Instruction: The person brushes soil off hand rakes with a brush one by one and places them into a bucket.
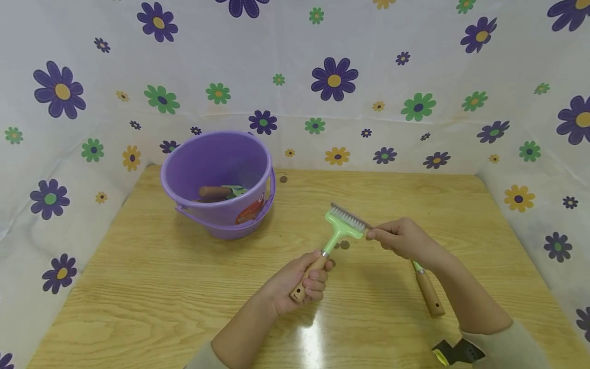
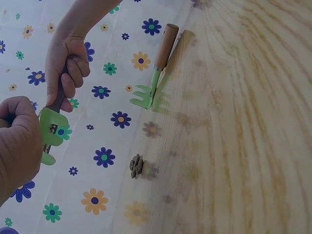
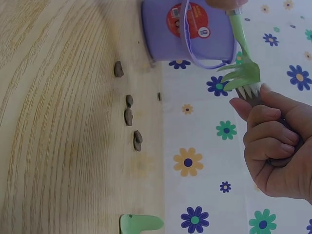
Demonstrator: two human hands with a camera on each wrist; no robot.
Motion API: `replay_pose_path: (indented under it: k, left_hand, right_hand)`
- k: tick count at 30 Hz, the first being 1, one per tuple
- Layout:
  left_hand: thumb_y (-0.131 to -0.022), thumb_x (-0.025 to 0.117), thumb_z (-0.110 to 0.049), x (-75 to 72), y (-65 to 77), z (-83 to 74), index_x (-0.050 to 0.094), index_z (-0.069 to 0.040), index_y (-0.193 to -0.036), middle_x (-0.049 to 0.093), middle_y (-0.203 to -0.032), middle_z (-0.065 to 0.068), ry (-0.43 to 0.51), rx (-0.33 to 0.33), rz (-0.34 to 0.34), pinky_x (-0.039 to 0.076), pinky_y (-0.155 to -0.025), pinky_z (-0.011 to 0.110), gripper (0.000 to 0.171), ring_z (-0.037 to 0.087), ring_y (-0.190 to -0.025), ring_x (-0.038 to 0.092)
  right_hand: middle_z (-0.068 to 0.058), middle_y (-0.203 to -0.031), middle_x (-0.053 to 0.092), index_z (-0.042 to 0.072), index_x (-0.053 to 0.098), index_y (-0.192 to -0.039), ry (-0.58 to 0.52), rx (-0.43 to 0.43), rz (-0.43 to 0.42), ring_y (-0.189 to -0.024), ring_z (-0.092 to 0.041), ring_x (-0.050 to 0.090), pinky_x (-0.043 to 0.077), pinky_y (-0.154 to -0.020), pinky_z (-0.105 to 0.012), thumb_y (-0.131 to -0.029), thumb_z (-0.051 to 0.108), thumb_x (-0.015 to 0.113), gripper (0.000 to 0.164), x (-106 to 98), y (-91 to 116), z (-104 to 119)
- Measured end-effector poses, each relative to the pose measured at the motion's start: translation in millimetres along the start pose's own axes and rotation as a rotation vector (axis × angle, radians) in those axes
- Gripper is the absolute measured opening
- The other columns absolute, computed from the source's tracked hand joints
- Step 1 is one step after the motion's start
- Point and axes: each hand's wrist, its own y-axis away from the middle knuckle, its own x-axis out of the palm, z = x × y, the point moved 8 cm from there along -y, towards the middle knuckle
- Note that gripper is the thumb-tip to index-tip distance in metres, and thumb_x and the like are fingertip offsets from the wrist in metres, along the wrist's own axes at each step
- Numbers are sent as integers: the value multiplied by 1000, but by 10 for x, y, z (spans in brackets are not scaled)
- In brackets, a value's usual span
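Note:
My left hand grips the wooden handle of a small green garden rake, head up above the table. My right hand pinches a slim dark brush with white bristles, laid across the rake's tines. In the right wrist view, the fingers curl round the brush's handle and its bristles meet the green tines. The left wrist view shows the rake's head between both hands. Under the right forearm lies another green tool with a wooden handle, partly hidden; its tines show in the left wrist view.
A purple bucket stands at the back left, with a wooden-handled tool and something green inside. Several brown clumps lie on the wooden table. Flower-printed cloth encloses the back and sides. A black-and-yellow object is by the right sleeve.

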Motion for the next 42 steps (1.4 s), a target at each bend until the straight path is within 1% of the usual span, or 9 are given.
replay_pose_path:
  k: [5, 9, 15, 22, 27, 33, 38, 39, 42]
  left_hand:
    - [-105, 26, -33, 12, 2, -2, 49, -11, -91, 44, -57, -13, -1, 8, 26, 32, -42, 7, 35, -6, -44, 41]
    - [-104, 29, -33, 26, 7, -9, 50, -11, -91, 45, -56, -13, 6, 8, 35, 32, -42, 7, 33, -6, -44, 41]
    - [-103, 31, -34, 23, -11, -26, 51, -11, -90, 46, -57, -13, 13, 7, 35, 33, -42, 7, 33, -6, -44, 42]
    - [-104, 31, -34, 18, -21, -43, 51, -11, -91, 46, -57, -13, 6, 9, 39, 33, -42, 7, 33, -6, -45, 42]
    - [-104, 29, -34, 14, -24, -44, 51, -11, -90, 46, -57, -13, 2, 10, 42, 33, -42, 7, 34, -6, -45, 42]
    - [-104, 28, -34, -3, -29, -39, 51, -11, -90, 46, -57, -13, 6, 8, 29, 33, -42, 7, 35, -6, -44, 42]
    - [-104, 31, -34, -21, -34, -35, 50, -11, -90, 46, -57, -13, 14, 3, 10, 33, -42, 7, 33, -6, -45, 42]
    - [-104, 30, -34, -23, -35, -36, 50, -11, -90, 46, -57, -13, 15, 4, 8, 33, -42, 7, 33, -6, -45, 42]
    - [-104, 29, -34, -27, -40, -39, 50, -11, -90, 46, -57, -13, 20, 7, 6, 33, -42, 7, 34, -6, -45, 42]
  right_hand:
    - [4, -53, 31, -3, 66, -106, -68, 26, 35, -43, -7, 19, 18, -39, -19, -96, 36, 54, 42, 22, -13, -69]
    - [5, -52, 31, -5, 65, -110, -85, 37, 53, -42, -6, 19, 19, -40, -19, -96, 35, 54, 44, 38, -19, -126]
    - [6, -51, 31, -8, 64, -109, -47, 75, 45, -42, -6, 19, 19, -40, -18, -96, 37, 54, 48, 55, -84, -311]
    - [5, -50, 33, -7, 65, -108, -5, 138, -9, -42, -6, 20, 20, -39, -18, -97, 42, 49, 53, 53, -136, -477]
    - [5, -51, 35, -8, 64, -107, 1, 133, -17, -42, -7, 20, 19, -39, -18, -99, 43, 42, 56, 33, -139, -454]
    - [4, -53, 35, -9, 62, -109, 2, 126, -43, -42, -7, 21, 22, -40, -19, -100, 40, 41, 54, -9, -99, -401]
    - [2, -56, 37, -7, 63, -109, 54, 101, -115, -48, -10, 27, 35, -51, -26, -100, 43, 41, 55, -69, -44, -282]
    - [2, -59, 41, -7, 63, -110, 73, 85, -136, -52, -11, 31, 37, -55, -27, -100, 43, 40, 55, -83, -24, -237]
    - [0, -61, 40, -4, 63, -111, 110, 44, -195, -54, -13, 31, 35, -52, -29, -100, 44, 40, 55, -101, 39, -106]
